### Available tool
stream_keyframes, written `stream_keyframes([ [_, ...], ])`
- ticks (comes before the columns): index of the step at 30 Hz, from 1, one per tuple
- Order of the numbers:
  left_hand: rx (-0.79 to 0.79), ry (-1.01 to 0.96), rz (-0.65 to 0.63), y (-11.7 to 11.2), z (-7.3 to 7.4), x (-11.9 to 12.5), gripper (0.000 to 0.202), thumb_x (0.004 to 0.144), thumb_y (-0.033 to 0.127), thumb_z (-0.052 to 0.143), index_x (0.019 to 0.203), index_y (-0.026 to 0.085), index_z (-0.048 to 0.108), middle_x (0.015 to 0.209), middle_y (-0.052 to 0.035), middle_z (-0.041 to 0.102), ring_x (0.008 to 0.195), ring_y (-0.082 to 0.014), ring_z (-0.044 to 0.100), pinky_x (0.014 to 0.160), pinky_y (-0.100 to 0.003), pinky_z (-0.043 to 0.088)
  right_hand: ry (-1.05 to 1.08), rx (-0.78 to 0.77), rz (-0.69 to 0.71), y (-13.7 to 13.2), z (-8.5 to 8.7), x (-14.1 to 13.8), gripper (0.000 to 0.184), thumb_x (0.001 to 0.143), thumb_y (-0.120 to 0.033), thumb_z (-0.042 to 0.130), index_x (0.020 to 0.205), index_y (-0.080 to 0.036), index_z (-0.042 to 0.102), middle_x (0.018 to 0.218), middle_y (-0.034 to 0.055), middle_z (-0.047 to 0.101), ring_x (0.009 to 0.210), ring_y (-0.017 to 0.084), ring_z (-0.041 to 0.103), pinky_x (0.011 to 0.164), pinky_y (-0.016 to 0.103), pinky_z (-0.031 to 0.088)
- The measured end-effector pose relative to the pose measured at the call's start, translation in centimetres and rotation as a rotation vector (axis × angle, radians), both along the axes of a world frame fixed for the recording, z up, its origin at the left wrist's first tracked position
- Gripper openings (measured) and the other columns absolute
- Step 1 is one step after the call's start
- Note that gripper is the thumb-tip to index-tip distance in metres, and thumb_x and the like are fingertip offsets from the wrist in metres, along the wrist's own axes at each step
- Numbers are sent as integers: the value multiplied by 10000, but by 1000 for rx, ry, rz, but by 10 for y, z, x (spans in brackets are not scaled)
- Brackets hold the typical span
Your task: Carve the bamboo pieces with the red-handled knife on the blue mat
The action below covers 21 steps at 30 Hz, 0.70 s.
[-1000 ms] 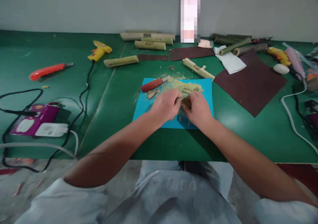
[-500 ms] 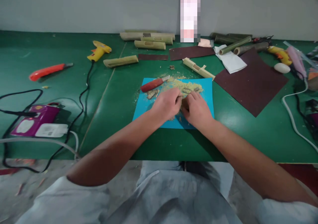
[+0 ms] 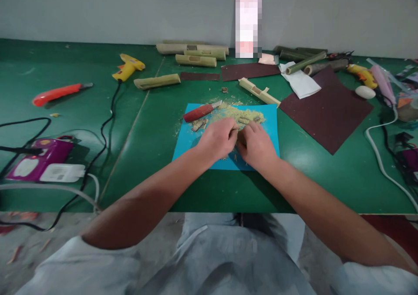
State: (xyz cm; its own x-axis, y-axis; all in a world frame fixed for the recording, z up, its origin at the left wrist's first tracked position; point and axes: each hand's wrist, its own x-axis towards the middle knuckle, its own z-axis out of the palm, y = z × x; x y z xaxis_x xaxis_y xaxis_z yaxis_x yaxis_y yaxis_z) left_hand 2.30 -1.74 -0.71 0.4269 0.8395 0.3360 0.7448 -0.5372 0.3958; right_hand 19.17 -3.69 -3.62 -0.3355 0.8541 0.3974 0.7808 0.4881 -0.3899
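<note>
My left hand (image 3: pixel 219 137) and my right hand (image 3: pixel 256 144) come together over a blue sheet (image 3: pixel 187 149). Both are closed, fingers bent inward around something small that they mostly hide; I cannot make out what it is. Behind the fingers lies a heap of pale yellow-green shavings (image 3: pixel 243 112). A red-handled carving knife (image 3: pixel 200 112) rests at the sheet's upper left, its blade pointing to the back right. Below the knife are brownish chips (image 3: pixel 199 124). A cut bamboo tube (image 3: pixel 259 92) with an opening lies just behind the sheet.
More bamboo pieces (image 3: pixel 196 60) lie along the wall. To the left are a yellow glue gun (image 3: pixel 127 68), an orange-red cutter (image 3: pixel 60 94) and a purple power strip (image 3: pixel 42 157) with cables. Brown sandpaper (image 3: pixel 326 112), white paper (image 3: pixel 300 82) and a white egg-shaped object (image 3: pixel 365 92) lie at right.
The camera view has shifted slightly. Both hands stay together over the blue sheet, with barely any change in their grip.
</note>
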Motion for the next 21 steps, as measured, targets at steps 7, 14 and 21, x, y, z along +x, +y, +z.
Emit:
stream_keyframes([
  [7, -5, 5, -5, -1, 0, 1, 130, 888, 153, 541, 774, 210, 515, 721, -14, 571, 679, -171, 560, 627, -307, 398, 70, -60, -53, 2, 0, 1, 138, 905, -284, 547, 791, -245, 480, 829, 70, 557, 812, 237, 518, 687, 384, 439],
  [14, -5, 19, 12, -2, 1, 1, 157, 881, 139, 545, 755, 212, 487, 706, -5, 554, 662, -165, 534, 611, -313, 365, 25, 7, -29, 0, -1, 0, 112, 919, -265, 506, 812, -234, 499, 853, 84, 560, 844, 252, 520, 729, 408, 438],
  [21, 12, 15, 22, 0, 2, 2, 166, 885, 139, 535, 748, 212, 475, 715, -10, 560, 675, -163, 536, 632, -310, 393, -67, 74, 14, -1, 0, -2, 95, 924, -226, 465, 848, -216, 520, 912, 124, 584, 893, 283, 525, 779, 450, 443],
])
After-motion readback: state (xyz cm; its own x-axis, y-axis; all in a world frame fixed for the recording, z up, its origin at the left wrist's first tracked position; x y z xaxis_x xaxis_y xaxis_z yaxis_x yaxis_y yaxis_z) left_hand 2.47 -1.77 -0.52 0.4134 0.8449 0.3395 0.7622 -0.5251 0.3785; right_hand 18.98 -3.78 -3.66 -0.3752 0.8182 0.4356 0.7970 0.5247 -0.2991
